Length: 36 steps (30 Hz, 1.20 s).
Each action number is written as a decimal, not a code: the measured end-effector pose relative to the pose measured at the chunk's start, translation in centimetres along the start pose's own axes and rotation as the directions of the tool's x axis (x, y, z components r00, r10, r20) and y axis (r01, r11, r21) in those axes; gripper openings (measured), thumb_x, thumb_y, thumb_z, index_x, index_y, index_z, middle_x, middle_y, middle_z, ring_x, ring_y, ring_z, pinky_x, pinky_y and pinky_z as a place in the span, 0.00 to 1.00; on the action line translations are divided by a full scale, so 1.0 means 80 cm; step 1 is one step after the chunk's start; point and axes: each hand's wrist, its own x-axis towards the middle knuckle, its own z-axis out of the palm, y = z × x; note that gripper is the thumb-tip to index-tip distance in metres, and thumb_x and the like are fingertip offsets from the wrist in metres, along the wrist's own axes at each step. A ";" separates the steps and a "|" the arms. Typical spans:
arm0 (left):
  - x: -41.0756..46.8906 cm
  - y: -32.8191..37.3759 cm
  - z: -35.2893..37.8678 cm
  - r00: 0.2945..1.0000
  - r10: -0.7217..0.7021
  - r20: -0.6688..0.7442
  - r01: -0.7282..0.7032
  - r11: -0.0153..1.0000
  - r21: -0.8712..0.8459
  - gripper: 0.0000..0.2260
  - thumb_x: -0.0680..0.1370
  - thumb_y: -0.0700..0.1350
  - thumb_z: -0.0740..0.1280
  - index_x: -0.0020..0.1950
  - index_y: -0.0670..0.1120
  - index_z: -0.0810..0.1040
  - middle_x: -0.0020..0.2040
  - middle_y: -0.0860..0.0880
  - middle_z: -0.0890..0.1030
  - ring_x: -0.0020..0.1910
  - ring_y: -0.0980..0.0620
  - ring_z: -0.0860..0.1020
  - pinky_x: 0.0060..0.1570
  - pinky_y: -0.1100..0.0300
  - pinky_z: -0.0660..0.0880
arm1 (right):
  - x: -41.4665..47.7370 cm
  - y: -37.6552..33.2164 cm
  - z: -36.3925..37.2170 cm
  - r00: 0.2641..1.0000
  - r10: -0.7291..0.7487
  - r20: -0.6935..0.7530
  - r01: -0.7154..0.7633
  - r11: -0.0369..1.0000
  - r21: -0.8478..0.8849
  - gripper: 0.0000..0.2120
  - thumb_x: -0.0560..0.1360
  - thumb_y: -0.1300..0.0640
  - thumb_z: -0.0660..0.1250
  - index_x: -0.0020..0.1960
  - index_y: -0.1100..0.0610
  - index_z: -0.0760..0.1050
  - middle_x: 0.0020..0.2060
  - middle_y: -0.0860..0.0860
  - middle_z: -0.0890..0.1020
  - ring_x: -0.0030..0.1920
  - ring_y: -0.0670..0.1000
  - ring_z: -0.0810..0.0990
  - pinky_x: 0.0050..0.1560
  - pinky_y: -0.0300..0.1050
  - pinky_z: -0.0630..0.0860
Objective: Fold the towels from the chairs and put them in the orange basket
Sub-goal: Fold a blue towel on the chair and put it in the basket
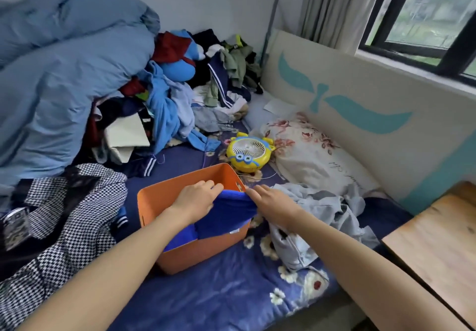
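Observation:
An orange basket [164,196] stands on the dark blue flowered bedsheet in the middle of the head view. A folded blue towel [224,217] lies partly inside it, draped over the basket's right rim. My left hand [195,199] grips the towel's top edge from the left, inside the basket. My right hand [273,204] pinches the same edge from the right, just above the rim. More blue cloth [180,238] shows lower in the basket.
A yellow toy fan [248,154] sits just behind the basket. Pale grey clothing [322,217] lies to the right, a checked garment [67,214] to the left. A clothes heap and a blue duvet [64,85] fill the back. A wooden table [438,248] stands at right.

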 end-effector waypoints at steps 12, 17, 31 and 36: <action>0.087 -0.104 0.061 0.995 -0.039 0.091 0.052 0.988 -0.143 0.14 0.76 0.38 0.58 0.61 0.46 0.68 0.56 0.47 0.74 0.56 0.47 0.73 0.46 0.54 0.70 | 0.143 0.034 0.061 0.980 0.019 0.197 -0.027 0.999 0.038 0.23 0.77 0.62 0.58 0.71 0.58 0.61 0.60 0.58 0.73 0.59 0.59 0.71 0.50 0.53 0.73; 0.113 -0.116 0.100 0.988 -0.065 0.143 0.098 0.966 -0.239 0.14 0.77 0.37 0.57 0.61 0.47 0.69 0.56 0.48 0.74 0.56 0.47 0.73 0.47 0.55 0.70 | 0.176 0.051 0.089 0.955 0.018 0.296 -0.036 0.998 0.055 0.22 0.78 0.60 0.57 0.71 0.56 0.59 0.61 0.56 0.72 0.60 0.57 0.70 0.49 0.49 0.72; 0.208 -0.154 0.183 0.943 -0.275 0.184 0.324 0.883 -0.339 0.18 0.75 0.36 0.58 0.64 0.46 0.69 0.59 0.48 0.75 0.58 0.46 0.72 0.51 0.52 0.72 | 0.292 0.136 0.182 0.955 -0.150 0.256 0.128 0.987 0.100 0.22 0.71 0.64 0.67 0.64 0.59 0.70 0.51 0.57 0.78 0.52 0.58 0.78 0.43 0.49 0.76; 0.202 -0.142 0.240 0.933 -0.319 0.164 0.356 0.885 -0.301 0.24 0.54 0.35 0.79 0.48 0.44 0.82 0.42 0.48 0.82 0.37 0.47 0.81 0.30 0.59 0.77 | 0.292 0.133 0.233 0.935 -0.339 0.102 0.341 0.940 -0.004 0.13 0.64 0.62 0.56 0.49 0.59 0.68 0.30 0.52 0.77 0.29 0.53 0.77 0.24 0.40 0.70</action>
